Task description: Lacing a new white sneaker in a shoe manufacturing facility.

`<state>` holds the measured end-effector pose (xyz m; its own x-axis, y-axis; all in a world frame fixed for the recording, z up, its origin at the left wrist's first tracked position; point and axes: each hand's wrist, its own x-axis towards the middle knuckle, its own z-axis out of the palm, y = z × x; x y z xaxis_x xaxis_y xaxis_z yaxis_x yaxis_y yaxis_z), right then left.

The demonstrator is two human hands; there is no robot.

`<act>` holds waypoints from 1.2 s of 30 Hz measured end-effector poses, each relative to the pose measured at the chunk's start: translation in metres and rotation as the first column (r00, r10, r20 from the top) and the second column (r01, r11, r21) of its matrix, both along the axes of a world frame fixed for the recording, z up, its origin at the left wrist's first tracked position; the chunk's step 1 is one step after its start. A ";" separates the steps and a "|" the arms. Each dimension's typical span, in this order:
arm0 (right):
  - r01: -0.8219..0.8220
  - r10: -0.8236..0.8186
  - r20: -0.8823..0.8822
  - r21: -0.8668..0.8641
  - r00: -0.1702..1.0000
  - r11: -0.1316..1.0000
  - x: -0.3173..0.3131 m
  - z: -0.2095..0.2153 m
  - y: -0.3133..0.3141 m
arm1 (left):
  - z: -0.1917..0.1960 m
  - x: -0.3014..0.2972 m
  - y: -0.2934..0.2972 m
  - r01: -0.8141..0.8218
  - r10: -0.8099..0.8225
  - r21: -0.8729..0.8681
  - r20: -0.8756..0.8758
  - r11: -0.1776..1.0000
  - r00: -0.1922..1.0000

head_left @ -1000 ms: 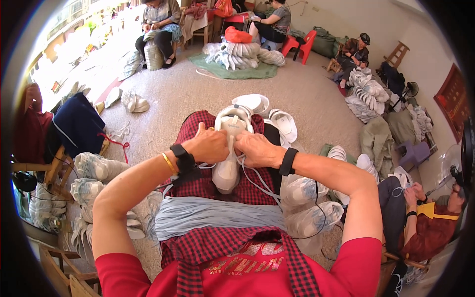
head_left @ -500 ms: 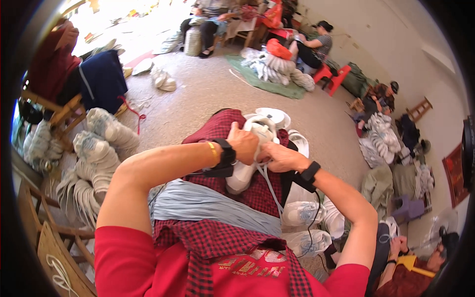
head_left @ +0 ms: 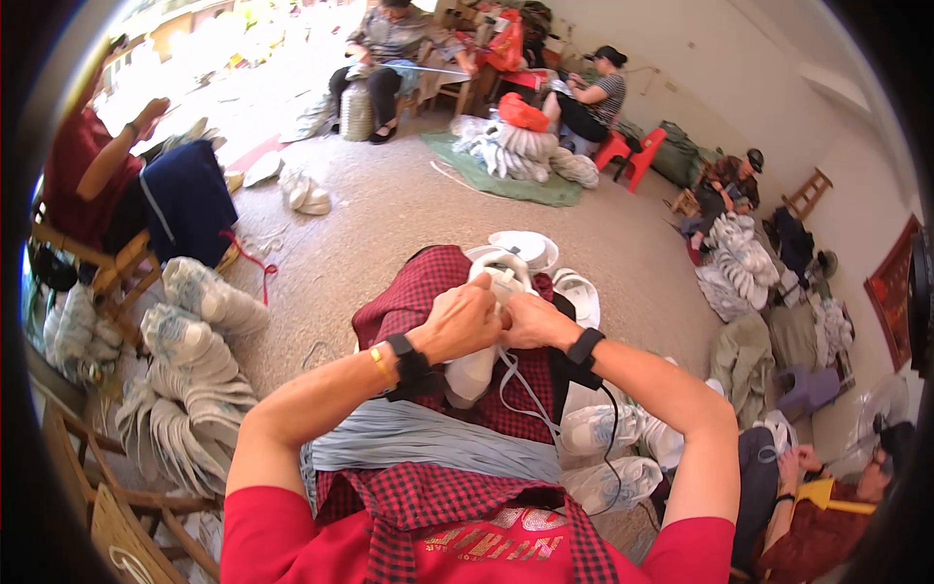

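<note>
A shoe-making workshop: people sit on low chairs (head_left: 637, 156) around a bare concrete floor (head_left: 389, 214), each working by hand. Heaps of white shoe uppers (head_left: 520, 146) and stacked soles (head_left: 185, 389) lie beside them, with more piles (head_left: 739, 263) along the wall.

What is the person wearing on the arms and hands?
Both hands are bare, and the forearms too. The left hand has a black wristband with a thin gold bangle beside it. The right hand has a black wristband. Short red sleeves cover the upper arms.
</note>
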<state>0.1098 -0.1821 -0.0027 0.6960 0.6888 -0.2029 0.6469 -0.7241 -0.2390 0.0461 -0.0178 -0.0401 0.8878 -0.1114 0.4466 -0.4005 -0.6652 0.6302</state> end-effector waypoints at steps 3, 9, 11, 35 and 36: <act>0.074 -0.075 0.039 0.024 0.996 0.997 -0.017 -0.002 0.007 | 0.006 -0.019 0.006 0.147 -0.149 0.026 0.089 0.989 0.985; -0.176 -0.047 0.553 0.343 0.832 0.923 -0.007 -0.021 0.004 | -0.006 -0.021 0.021 0.268 -0.253 -0.111 0.130 0.957 0.959; -0.169 -0.283 0.528 0.652 0.801 0.739 0.025 0.000 -0.012 | 0.001 -0.022 0.013 0.259 -0.250 -0.160 0.076 0.952 0.965; -0.106 -0.182 0.209 0.886 0.961 0.452 -0.017 0.124 -0.020 | 0.122 0.007 -0.003 0.174 -0.393 -0.773 -0.105 0.610 0.913; -0.114 -0.210 0.241 0.869 0.947 0.481 -0.021 0.126 -0.017 | 0.125 0.006 0.000 0.190 -0.454 -0.759 -0.152 0.622 0.878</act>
<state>0.0892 -0.1995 0.1229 0.6412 0.3579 0.6788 0.7672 -0.2809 -0.5766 0.0523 -0.0176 0.0847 0.9543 -0.1873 0.2327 -0.2019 0.1696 0.9646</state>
